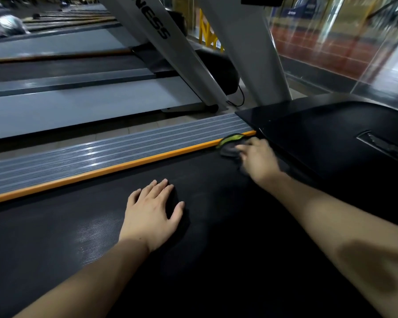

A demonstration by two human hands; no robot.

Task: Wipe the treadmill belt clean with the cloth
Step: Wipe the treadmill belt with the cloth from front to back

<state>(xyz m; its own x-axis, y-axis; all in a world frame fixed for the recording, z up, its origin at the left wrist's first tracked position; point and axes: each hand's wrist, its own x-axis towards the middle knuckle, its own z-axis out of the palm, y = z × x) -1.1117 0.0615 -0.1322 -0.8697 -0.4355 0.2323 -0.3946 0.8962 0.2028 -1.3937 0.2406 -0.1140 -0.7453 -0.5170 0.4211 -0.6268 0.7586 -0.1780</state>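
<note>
Belt lies black under us, and our right hand presses the cloth into its far corner, where the orange strip meets the motor cover. The fingers look closed on the cloth, though blur hides the grip. Our left hand rests flat on the belt, fingers spread, holding nothing. We should keep the cloth flat, press evenly, then draw long overlapping strokes back toward us.
</note>
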